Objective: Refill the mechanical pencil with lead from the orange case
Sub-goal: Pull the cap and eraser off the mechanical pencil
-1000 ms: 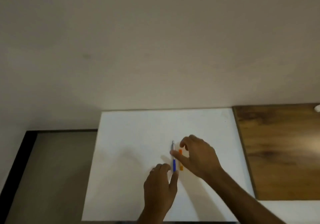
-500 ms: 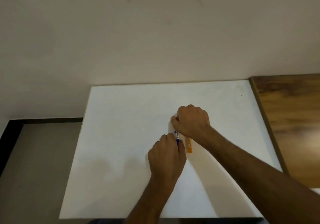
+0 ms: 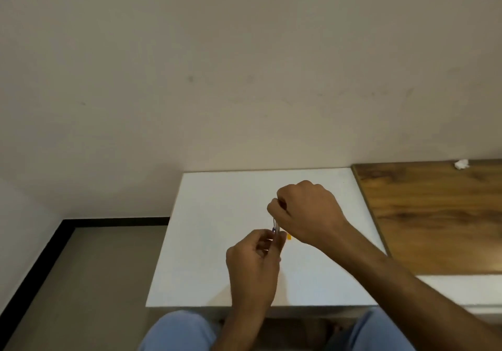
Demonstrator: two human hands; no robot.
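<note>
While both hands (image 3: 277, 242) grip pencil (image 3: 276, 225), no txt legible

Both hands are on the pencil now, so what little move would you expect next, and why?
Probably pulling the pencil's end cap off. The left hand and right hand pinch it above the white table, while the orange case lies untouched beside them; the pencil must open before lead goes in.

The left hand (image 3: 252, 263) is nearer the person and the right hand (image 3: 307, 209) farther, both above the desk (image 3: 217, 242), with the pencil (image 3: 275, 225) between them. The case (image 3: 289, 237) lies on the desk just right of the pencil, under the right wrist. A wooden surface (image 3: 434, 215) adjoins the desk on the right.
</note>
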